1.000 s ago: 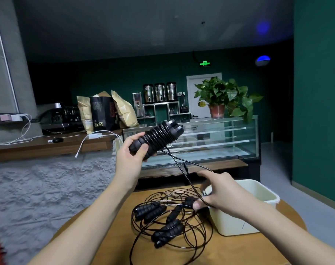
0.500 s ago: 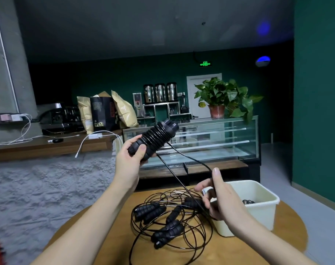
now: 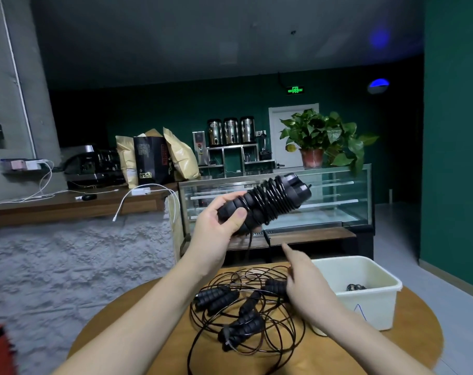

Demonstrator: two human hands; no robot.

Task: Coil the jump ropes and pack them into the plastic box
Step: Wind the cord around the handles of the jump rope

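My left hand [image 3: 216,226] grips a black jump rope bundle [image 3: 270,201], two handles side by side with the cord wound tightly round them, held up at chest height. A short cord end hangs down from it. My right hand [image 3: 305,285] hovers lower, above the table beside the box, index finger pointing up, with no cord visibly in it. A tangled pile of black jump ropes [image 3: 243,315] with several ribbed handles lies on the round wooden table [image 3: 419,347]. The white plastic box [image 3: 392,284] stands at the right, with something dark [image 3: 355,287] inside.
Behind the table stands a glass display case [image 3: 338,201] with a potted plant [image 3: 319,139] on top. A wooden counter [image 3: 67,204] at the left carries white cables, paper bags and a coffee machine. A textured grey wall runs beneath it.
The cord that ran from the bundle to my right hand is now wound on or hanging loose. My right hand let it go and moved up. My left hand tilted the bundle flatter.
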